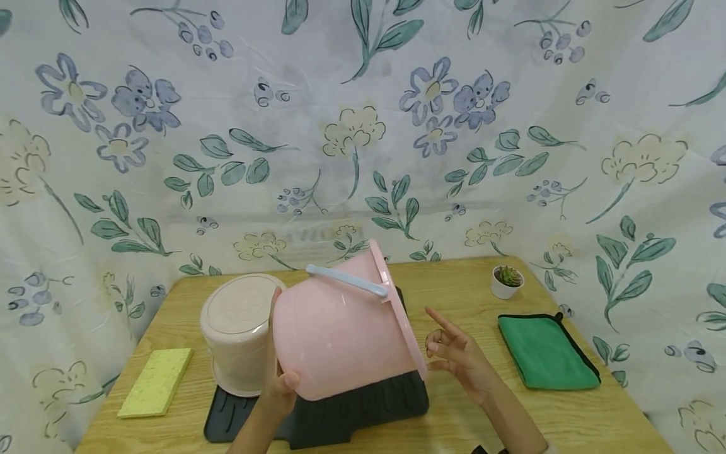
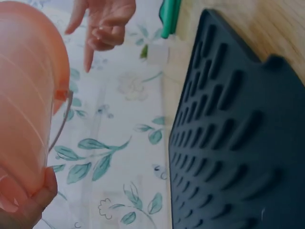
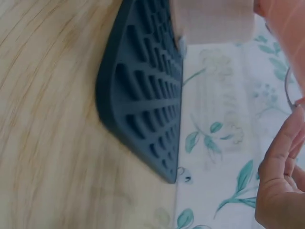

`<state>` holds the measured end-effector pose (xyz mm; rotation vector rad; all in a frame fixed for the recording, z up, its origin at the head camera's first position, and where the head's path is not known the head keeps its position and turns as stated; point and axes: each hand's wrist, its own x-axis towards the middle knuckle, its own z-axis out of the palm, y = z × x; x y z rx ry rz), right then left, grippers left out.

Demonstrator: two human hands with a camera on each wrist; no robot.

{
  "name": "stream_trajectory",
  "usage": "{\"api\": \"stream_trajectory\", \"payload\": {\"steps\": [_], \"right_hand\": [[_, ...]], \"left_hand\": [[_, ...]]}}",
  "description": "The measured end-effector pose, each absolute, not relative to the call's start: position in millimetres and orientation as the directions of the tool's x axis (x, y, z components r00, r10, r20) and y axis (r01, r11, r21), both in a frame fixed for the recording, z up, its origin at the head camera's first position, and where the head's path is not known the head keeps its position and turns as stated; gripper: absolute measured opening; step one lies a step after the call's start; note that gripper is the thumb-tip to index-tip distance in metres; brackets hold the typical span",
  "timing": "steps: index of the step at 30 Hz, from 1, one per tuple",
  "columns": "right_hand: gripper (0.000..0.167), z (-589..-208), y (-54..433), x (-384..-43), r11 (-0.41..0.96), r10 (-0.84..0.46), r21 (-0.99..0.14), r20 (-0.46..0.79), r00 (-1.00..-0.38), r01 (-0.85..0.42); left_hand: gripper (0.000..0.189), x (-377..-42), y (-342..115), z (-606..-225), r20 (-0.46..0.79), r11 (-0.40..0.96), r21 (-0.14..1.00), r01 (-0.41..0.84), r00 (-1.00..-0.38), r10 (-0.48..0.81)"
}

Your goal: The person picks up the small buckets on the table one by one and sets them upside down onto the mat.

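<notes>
A pink bucket (image 1: pixel 343 328) with a pale blue handle (image 1: pixel 347 280) is held tilted above a dark drying mat (image 1: pixel 363 410), its mouth facing right. My left hand (image 1: pixel 278 384) grips it near the base, thumb showing at the front and fingers partly hidden behind it. Beside the rim is my right hand (image 1: pixel 456 356), index finger extended and the others loosely bent, with nothing in it. In the left wrist view this right hand (image 2: pixel 107 24) appears apart from the bucket (image 2: pixel 24 95). A cream bucket (image 1: pixel 238 328) stands upside down on the mat's left part.
On the wooden table (image 1: pixel 454 416), a yellow sponge cloth (image 1: pixel 155 383) lies at the left. To the right are a folded green cloth (image 1: pixel 547 351) and a small potted succulent (image 1: pixel 506 282). A floral curtain (image 1: pixel 363 126) hangs behind the table.
</notes>
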<state>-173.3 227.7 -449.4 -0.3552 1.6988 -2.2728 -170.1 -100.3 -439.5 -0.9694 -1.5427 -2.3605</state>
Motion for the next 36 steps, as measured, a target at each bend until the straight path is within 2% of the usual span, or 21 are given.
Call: {"api": "stream_trajectory", "payload": {"steps": [3,12,23,30,36], "right_hand": [[0.072,-452,230,-175,-0.175,-0.337,-0.982,-0.009,-0.942,0.072],[0.076,-462,232,-183,-0.07,-0.337,-0.997,-0.006,-0.942,0.031],[0.075,-475,239,-192,0.029,-0.318,-0.999,0.023,-0.948,-0.034],[0.076,-483,241,-194,0.186,-0.272,-0.979,0.03,-0.962,-0.084],[0.076,-491,246,-200,0.269,-0.313,-0.954,0.043,-0.949,-0.132]], "left_hand": [[0.104,-168,-100,-428,0.575,-0.359,0.793,0.493,-0.8,0.172],[0.105,-170,-103,-426,0.629,-0.243,0.769,0.591,-0.767,0.127],[0.123,-169,-105,-431,0.68,-0.109,0.733,0.671,-0.723,0.121],[0.135,-160,-102,-425,0.652,0.23,0.725,0.649,-0.755,0.076],[0.138,-158,-102,-424,0.637,0.314,0.716,0.624,-0.767,0.073]]}}
